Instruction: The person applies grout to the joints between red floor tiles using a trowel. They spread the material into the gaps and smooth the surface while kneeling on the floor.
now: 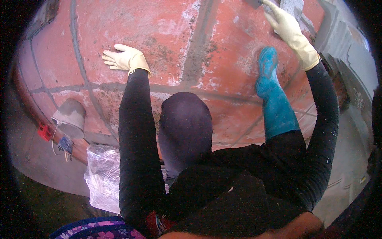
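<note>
Head view, contents listed left to right; red clip (pixel 43 131) and blue object (pixel 65 144) with pale cords lying at the low left edge of the paving; grey mortar mound (pixel 71 115) sitting on the tiles just above them; clear plastic bag (pixel 104 177) resting against the edge below; left hand (pixel 125 59), in a cream glove, pressing flat with fingers spread on the red tiled surface (pixel 167 36), holding nothing; grey joint lines (pixel 199 51) running between the tiles, seemingly filled across the visible area, with pale mortar haze smearing several tile faces, so cleaning appears to be what is remaining; blue rubber boot (pixel 272 99) planted on the tiles right of centre; right hand (pixel 288 30), gloved alike, reaching to the top edge, closing on a dark flat tool (pixel 254 3) that is mostly cut off, grip partly hidden; hands working well apart.
</note>
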A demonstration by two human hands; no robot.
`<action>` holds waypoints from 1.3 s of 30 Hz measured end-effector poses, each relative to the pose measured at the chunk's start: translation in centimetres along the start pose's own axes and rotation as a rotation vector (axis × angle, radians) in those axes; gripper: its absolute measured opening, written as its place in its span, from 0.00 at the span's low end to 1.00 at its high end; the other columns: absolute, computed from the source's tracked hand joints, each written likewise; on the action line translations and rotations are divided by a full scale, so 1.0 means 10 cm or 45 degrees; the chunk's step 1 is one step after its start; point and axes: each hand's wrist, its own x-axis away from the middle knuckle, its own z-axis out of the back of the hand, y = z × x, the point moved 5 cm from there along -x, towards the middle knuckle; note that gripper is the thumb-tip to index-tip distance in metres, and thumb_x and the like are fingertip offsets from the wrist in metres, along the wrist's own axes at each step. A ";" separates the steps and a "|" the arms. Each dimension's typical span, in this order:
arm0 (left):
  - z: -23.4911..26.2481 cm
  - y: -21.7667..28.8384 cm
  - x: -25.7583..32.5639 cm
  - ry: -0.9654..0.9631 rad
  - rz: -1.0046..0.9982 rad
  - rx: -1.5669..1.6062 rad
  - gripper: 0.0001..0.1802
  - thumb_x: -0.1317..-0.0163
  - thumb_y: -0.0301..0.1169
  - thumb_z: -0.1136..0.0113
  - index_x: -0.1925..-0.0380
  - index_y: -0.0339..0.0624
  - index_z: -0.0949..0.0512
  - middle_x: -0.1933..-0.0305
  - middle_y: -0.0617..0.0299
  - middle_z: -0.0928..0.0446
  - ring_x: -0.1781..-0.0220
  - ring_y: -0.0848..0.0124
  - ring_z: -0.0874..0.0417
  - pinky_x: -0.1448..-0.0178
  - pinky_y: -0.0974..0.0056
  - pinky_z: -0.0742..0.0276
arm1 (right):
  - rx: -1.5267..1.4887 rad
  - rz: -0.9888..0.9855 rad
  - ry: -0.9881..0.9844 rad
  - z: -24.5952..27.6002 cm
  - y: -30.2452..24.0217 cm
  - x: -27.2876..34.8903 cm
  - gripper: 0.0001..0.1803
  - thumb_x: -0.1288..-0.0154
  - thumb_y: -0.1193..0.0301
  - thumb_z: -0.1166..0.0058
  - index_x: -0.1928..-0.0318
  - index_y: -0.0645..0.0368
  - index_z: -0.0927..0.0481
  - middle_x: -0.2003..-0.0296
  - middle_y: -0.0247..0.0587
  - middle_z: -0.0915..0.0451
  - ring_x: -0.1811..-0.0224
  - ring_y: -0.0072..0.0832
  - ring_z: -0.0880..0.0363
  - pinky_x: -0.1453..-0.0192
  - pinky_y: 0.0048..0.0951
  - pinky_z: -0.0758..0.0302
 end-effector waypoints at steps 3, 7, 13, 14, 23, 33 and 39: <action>-0.01 0.00 0.00 -0.004 0.000 0.005 0.34 0.26 0.46 0.60 0.30 0.30 0.37 0.24 0.38 0.43 0.21 0.43 0.47 0.20 0.42 0.56 | 0.166 0.107 -0.155 -0.17 -0.14 0.28 0.29 0.31 0.63 0.46 0.30 0.42 0.34 0.58 0.54 0.18 0.56 0.51 0.17 0.52 0.47 0.20; -0.01 0.00 -0.01 0.006 -0.007 0.014 0.34 0.26 0.46 0.60 0.30 0.30 0.37 0.24 0.37 0.43 0.21 0.43 0.47 0.20 0.43 0.56 | 0.220 0.123 -0.371 -0.26 -0.15 0.48 0.27 0.29 0.62 0.48 0.31 0.45 0.33 0.56 0.54 0.18 0.55 0.50 0.17 0.52 0.47 0.20; 0.01 0.02 0.01 -0.024 0.000 0.020 0.34 0.26 0.46 0.60 0.30 0.31 0.38 0.23 0.37 0.44 0.20 0.43 0.48 0.19 0.43 0.57 | 0.105 0.149 0.084 -0.11 0.09 -0.28 0.24 0.29 0.62 0.47 0.35 0.51 0.28 0.53 0.52 0.18 0.53 0.50 0.18 0.51 0.44 0.20; 0.01 0.03 0.01 -0.022 -0.007 0.025 0.34 0.26 0.46 0.60 0.30 0.31 0.38 0.23 0.37 0.45 0.20 0.43 0.48 0.19 0.43 0.57 | 0.030 0.226 0.167 -0.09 0.08 -0.31 0.24 0.30 0.65 0.45 0.36 0.54 0.28 0.55 0.52 0.17 0.54 0.50 0.17 0.52 0.42 0.21; -0.02 0.00 0.00 -0.021 0.012 0.029 0.34 0.26 0.45 0.60 0.30 0.29 0.38 0.23 0.38 0.44 0.20 0.45 0.48 0.19 0.43 0.58 | 0.261 0.220 -0.585 -0.51 -0.38 0.66 0.29 0.30 0.62 0.48 0.29 0.45 0.34 0.55 0.50 0.18 0.58 0.49 0.16 0.54 0.43 0.18; -0.04 -0.01 -0.01 0.014 -0.013 0.035 0.34 0.27 0.47 0.59 0.30 0.32 0.38 0.23 0.38 0.44 0.20 0.43 0.47 0.19 0.43 0.56 | 0.116 0.162 -0.081 -0.51 -0.45 0.32 0.28 0.29 0.63 0.51 0.30 0.45 0.34 0.60 0.52 0.18 0.60 0.49 0.16 0.58 0.46 0.18; -0.02 -0.01 -0.01 0.007 -0.017 0.047 0.34 0.27 0.46 0.59 0.30 0.31 0.38 0.23 0.38 0.44 0.21 0.42 0.47 0.20 0.43 0.56 | 0.264 0.274 -0.633 -1.00 -1.00 1.28 0.26 0.29 0.64 0.52 0.32 0.45 0.32 0.66 0.47 0.19 0.70 0.45 0.15 0.68 0.45 0.17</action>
